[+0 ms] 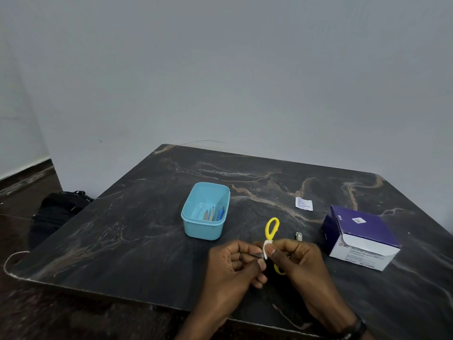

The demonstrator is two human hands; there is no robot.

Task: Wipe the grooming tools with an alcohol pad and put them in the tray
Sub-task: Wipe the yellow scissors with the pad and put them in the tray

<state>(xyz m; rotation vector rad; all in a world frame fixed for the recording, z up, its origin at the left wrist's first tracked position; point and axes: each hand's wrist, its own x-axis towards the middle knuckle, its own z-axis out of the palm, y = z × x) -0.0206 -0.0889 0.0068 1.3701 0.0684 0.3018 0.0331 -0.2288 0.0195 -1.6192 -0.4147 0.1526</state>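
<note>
"BD Alcohol Swabs" on the purple-white box (360, 239)

Dark marble-patterned table (147, 229) with tan veining, set against a plain grey wall (220, 69). Black bag (58, 209) on the dark floor (22, 192) beside the table's left edge. White cord (12, 257) loops at the near-left corner.

Glossy dark marble-look tabletop (147, 229), smooth blue plastic tray (196, 231), yellow plastic scissor handles (272, 228), printed cardboard box (362, 239).

Scissors (271, 229) blades mostly hidden between hands; tray (205, 209) tools indistinct
</note>
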